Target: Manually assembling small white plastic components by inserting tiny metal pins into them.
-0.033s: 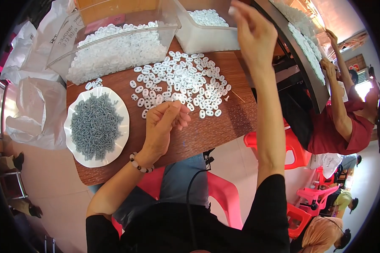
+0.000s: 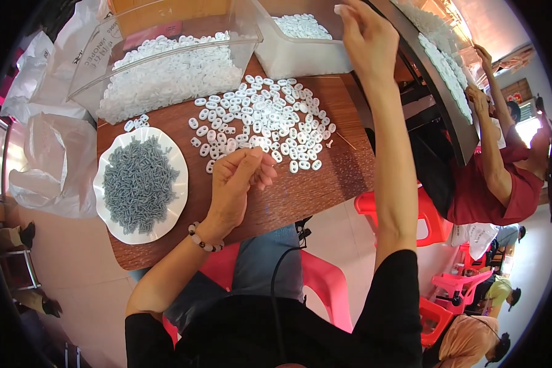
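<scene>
My left hand (image 2: pixel 242 175) hovers at the near edge of a heap of white oval plastic pieces with two holes (image 2: pixel 270 116). Its thumb and fingers are closed together, and whatever they hold is hidden. Raised at the upper right, beside the right-hand clear bin (image 2: pixel 306 55), is my right hand (image 2: pixel 372 43). At its fingertips shows a small white piece (image 2: pixel 338 9), too small to make out exactly. Left of my left hand, a white scalloped plate (image 2: pixel 181 168) carries a mound of small grey plastic pins (image 2: pixel 140 187).
A large clear bin (image 2: pixel 83 86) of white pieces stands at the back left of the brown table (image 2: pixel 227 236). A thin stick (image 2: pixel 346 140) lies near the right edge. White sacks (image 2: pixel 52 165) hang at left. A co-worker in red (image 2: pixel 521 196) works at another table at right.
My right hand has shifted slightly up and to the left, with the small white piece still at its fingertips. My left hand stays in place.
</scene>
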Demonstrator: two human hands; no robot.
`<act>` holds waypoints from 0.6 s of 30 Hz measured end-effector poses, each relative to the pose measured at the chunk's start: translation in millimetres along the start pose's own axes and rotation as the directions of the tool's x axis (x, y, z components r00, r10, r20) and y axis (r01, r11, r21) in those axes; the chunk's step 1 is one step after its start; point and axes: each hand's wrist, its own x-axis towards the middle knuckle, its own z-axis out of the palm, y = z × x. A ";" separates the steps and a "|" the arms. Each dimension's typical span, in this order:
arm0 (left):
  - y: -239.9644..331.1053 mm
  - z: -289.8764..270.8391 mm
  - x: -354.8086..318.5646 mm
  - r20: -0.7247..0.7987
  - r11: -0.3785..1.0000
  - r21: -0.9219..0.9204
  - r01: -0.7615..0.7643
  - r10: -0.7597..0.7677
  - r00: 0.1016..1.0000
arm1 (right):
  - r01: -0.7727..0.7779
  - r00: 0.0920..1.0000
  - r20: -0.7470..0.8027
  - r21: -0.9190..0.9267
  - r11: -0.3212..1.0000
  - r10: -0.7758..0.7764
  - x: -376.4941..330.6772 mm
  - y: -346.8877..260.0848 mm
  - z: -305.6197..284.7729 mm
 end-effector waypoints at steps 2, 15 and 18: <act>1.1 -10.0 -0.3 -0.029 1.000 -0.017 0.001 -0.001 1.000 | -0.192 0.966 0.165 -0.056 0.980 0.199 19.8 4.0 21.4; 9.5 1.8 -8.2 -0.073 0.982 0.187 0.016 -0.002 0.997 | -0.312 0.776 0.575 -0.004 0.950 0.257 -133.2 -62.0 0.4; 8.2 -0.3 -5.8 -0.078 0.983 0.181 0.011 0.003 0.997 | -0.305 0.761 0.593 -0.029 0.952 0.262 -141.4 -61.2 4.1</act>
